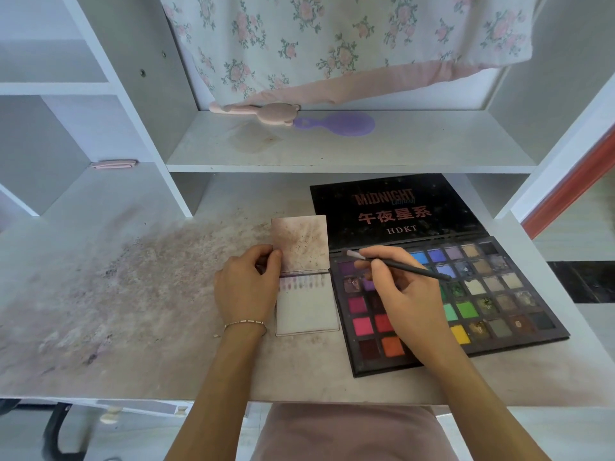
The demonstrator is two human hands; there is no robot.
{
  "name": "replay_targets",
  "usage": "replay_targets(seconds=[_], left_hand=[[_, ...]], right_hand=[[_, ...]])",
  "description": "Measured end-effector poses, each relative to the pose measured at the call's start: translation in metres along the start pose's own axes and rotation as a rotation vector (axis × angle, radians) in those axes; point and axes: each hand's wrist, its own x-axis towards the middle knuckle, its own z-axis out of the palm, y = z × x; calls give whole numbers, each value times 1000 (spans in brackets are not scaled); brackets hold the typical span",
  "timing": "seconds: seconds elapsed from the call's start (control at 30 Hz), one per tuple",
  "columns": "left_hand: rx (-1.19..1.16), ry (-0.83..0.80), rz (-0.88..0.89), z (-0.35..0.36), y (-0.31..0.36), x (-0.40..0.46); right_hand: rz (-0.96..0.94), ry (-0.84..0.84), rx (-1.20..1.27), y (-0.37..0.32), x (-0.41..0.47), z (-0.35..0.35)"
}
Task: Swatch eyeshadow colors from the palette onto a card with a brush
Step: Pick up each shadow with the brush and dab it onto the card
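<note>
An open black eyeshadow palette [492, 294] with several coloured pans lies on the desk at the right, its lid flat behind it. A small white card pad [306, 311] lies left of the palette, its stained cover flipped up; a row of purple and pink swatches runs along the page's top. My left hand [248, 287] pinches the pad's left edge at the fold. My right hand [399, 291] grips a thin black brush [412, 269] over the palette's left pans. The brush's white tip points left, near the palette's top left corner by the pad's cover.
The desk surface [133, 294] is smeared with pinkish powder at the left. On the shelf behind lie a pink comb [259, 113] and a purple brush [336, 124] under a hanging floral cloth [332, 44]. White shelf walls stand on both sides.
</note>
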Motion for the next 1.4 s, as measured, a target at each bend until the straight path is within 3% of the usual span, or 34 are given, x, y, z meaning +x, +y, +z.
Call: replay_targets(seconds=[0.2, 0.53, 1.13, 1.3, 1.4], left_hand=[[18, -10, 5, 1, -2, 1], [11, 6, 18, 1, -2, 0], [7, -9, 9, 1, -4, 0], [12, -11, 14, 2, -5, 1], [16, -9, 17, 1, -6, 1]], right_hand=[[31, 43, -42, 1, -4, -15], [54, -133, -175, 3, -16, -27], [56, -236, -200, 4, -19, -26], [60, -171, -189, 5, -18, -24], [40, -237, -221, 4, -19, -25]])
